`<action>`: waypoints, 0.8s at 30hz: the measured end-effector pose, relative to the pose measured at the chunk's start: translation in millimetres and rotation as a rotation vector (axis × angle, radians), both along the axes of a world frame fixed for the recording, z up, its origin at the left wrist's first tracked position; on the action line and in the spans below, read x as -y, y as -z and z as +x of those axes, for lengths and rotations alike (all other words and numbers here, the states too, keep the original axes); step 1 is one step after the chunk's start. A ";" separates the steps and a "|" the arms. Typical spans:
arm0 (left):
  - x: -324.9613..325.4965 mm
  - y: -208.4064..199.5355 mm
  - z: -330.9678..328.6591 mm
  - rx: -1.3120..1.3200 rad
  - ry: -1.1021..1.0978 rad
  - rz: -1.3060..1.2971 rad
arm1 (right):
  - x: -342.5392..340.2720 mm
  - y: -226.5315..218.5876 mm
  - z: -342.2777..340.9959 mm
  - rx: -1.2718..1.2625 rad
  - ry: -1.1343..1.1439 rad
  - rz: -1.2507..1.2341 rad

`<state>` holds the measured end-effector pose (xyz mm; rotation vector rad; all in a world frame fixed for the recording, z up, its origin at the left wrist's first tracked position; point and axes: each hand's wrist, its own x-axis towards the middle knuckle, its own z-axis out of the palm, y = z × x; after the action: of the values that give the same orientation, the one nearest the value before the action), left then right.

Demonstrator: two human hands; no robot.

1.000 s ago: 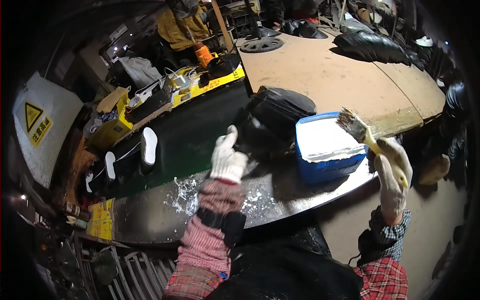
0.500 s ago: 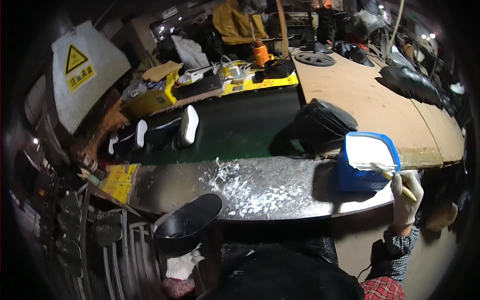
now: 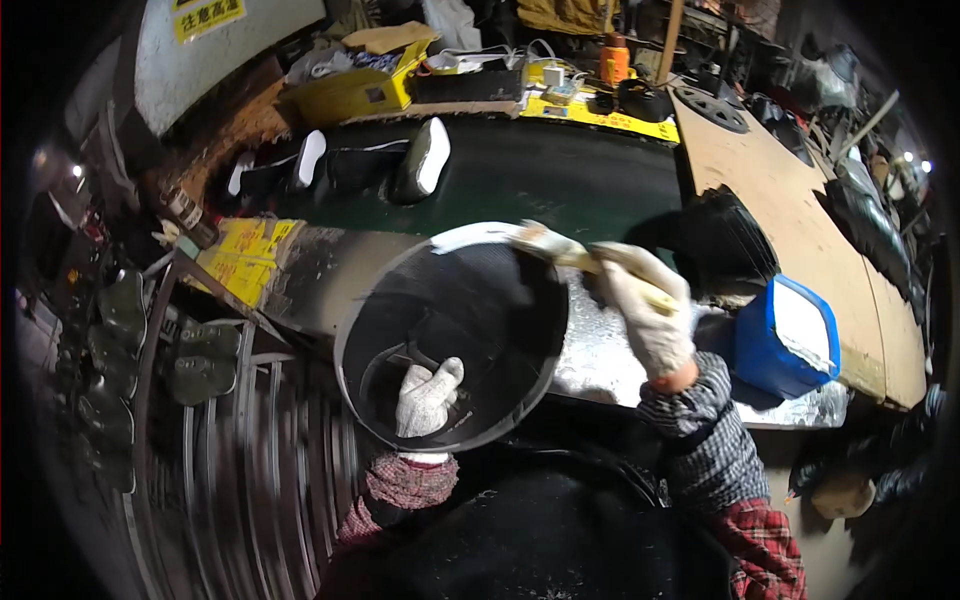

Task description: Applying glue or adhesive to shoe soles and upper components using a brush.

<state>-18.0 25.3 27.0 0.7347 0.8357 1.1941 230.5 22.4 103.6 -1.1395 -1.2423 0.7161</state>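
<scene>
My left hand (image 3: pixel 428 400), in a white knit glove, shows inside a black wide-mouthed round piece (image 3: pixel 490 310), like a boot shaft. Its fingers are gathered around something at the lower inside of the piece. My right hand (image 3: pixel 650 305), gloved too, is closed on a brush (image 3: pixel 568 252) with a pale handle. The bristles touch the far rim of the piece, where a white wet-looking band lies along the edge. To the right, a blue tub (image 3: pixel 755 340) with white paste in it stands on the metal bench edge.
Beyond the bench runs a dark green belt (image 3: pixel 540 175) carrying dark boots with white soles (image 3: pixel 430 160). A black bag-like object (image 3: pixel 725 240) lies by the brown board (image 3: pixel 850 280). A yellow bin (image 3: pixel 350 98) and orange bottle (image 3: pixel 613 60) stand behind. Metal rack bars (image 3: pixel 230 450) are at left.
My right hand has moved left with the brush, from the tub to the black piece's rim. The left hand has raised the piece and turned its mouth up. The view has shifted.
</scene>
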 end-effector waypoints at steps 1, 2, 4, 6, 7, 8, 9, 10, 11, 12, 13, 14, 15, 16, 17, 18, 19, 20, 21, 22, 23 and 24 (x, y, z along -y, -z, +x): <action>2.4 6.9 4.3 0.094 -0.130 -0.003 | 7.2 10.1 9.0 -0.030 -0.022 -0.066; -1.1 9.9 0.7 0.102 -0.133 -0.010 | 24.9 17.6 18.2 -0.057 -0.022 -0.126; -5.2 19.6 -12.8 -0.244 -0.096 0.111 | 55.4 29.3 19.0 -0.090 -0.031 -0.139; -7.8 17.4 -6.3 -0.028 -0.057 0.068 | 52.9 21.9 35.5 0.314 0.204 -0.073; -13.8 39.3 -10.9 0.053 0.091 -0.022 | 40.2 5.6 28.4 0.174 0.243 0.016; -18.6 53.0 -12.1 0.137 0.243 -0.113 | 25.7 -6.8 15.3 0.035 0.289 0.104; -10.9 36.8 22.9 0.053 -0.048 -0.214 | 10.9 -15.4 -1.0 0.118 0.166 0.111; -11.7 23.9 65.2 -0.031 -0.310 -0.317 | 2.7 -18.0 -14.8 0.207 0.071 0.113; -10.1 25.9 78.6 0.012 -0.342 -0.152 | 1.9 -24.3 -30.9 0.322 -0.086 0.283; -13.6 39.5 79.8 0.094 -0.270 0.054 | 2.4 -30.1 -44.4 0.441 -0.232 0.454; -19.0 51.4 73.1 0.140 -0.210 0.211 | 10.3 -38.8 -62.7 0.570 -0.323 0.398; -22.0 55.6 65.3 0.128 -0.151 0.314 | 26.5 -48.8 -76.1 0.699 -0.416 0.345; -24.8 50.1 54.7 0.051 -0.049 0.372 | 40.7 -51.5 -75.3 0.742 -0.437 0.420; -29.7 43.3 42.6 -0.028 0.073 0.395 | 54.6 -50.5 -71.0 0.786 -0.456 0.494; -44.0 45.8 46.9 -0.038 0.207 0.388 | 65.8 -34.5 -58.9 0.554 -0.409 0.567; -37.2 25.5 29.3 -0.029 0.256 0.358 | 77.4 -45.0 -40.6 0.537 -0.579 0.479; -53.7 29.3 32.9 0.043 0.356 0.276 | 77.6 -6.7 -20.7 0.410 -0.709 0.353; -59.7 23.1 23.2 0.068 0.394 0.206 | 81.3 -8.7 1.8 0.397 -0.670 0.074; -57.1 -2.2 24.5 -0.106 0.355 0.102 | 88.0 -13.2 25.4 0.395 -0.595 -0.211; -53.0 -27.9 27.5 -0.280 0.319 -0.001 | 101.3 -2.5 43.9 0.207 -0.295 -0.382; -46.2 -38.8 29.3 -0.418 0.288 0.026 | 111.7 7.9 52.8 0.240 0.041 -0.238; -44.0 -44.2 33.6 -0.547 0.248 0.047 | 117.8 12.4 63.1 0.106 0.189 -0.192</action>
<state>15.6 69.3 71.2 1.1961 1.1271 0.7971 293.5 -95.4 91.2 -1.4482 -1.1528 0.6489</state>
